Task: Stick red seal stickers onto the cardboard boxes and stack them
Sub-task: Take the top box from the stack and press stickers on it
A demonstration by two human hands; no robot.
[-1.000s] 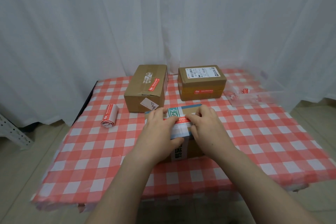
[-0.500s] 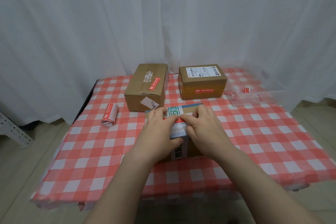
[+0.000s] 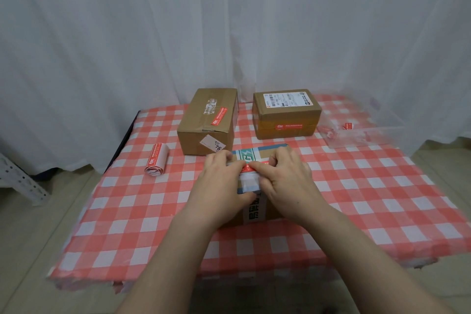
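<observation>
fingers (image 3: 257, 166) of both hands press one red sticker (image 3: 246, 166) flat on the nearest of three boxes (image 3: 265, 154).

white tag (image 3: 213, 144) on left box (image 3: 207, 122): "76" | other print illegible

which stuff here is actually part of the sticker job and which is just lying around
In the job:
near box
red sticker under both hands
two stickered boxes
sticker roll

Lying about:
clear tray, may hold sticker scraps
metal rack
curtain
</observation>
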